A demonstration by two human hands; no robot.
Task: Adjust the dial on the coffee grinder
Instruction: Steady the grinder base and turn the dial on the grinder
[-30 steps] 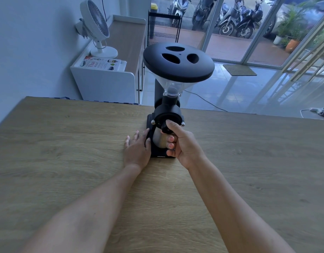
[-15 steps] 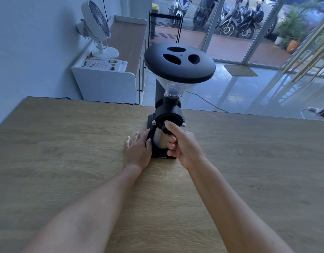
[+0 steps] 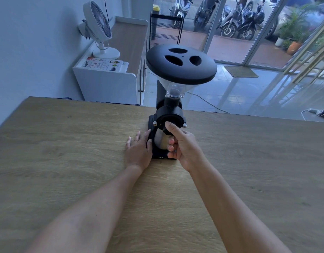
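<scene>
Centrally, near the table's [image 3: 66,161] far edge, the coffee grinder [image 3: 169,114] stood upright. Right hand [image 3: 183,146] pinched its front dial [image 3: 166,131] — thumb on top, fingers curled beneath. Left hand [image 3: 138,150] lay flat, fingers spread, touching the grinder's base on the left.

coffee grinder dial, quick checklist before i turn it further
1. Right hand grip on the black round dial: ok, thumb on its face, fingers curled beneath.
2. Left hand bracing the black coffee grinder base: ok, flat on the wooden table, against the base.
3. Grinder upright: ok.
4. Black three-holed hopper lid seated: ok.
5. Dial setting marks: cannot tell.
6. Steel cup under the dial: in place, ok.
</scene>
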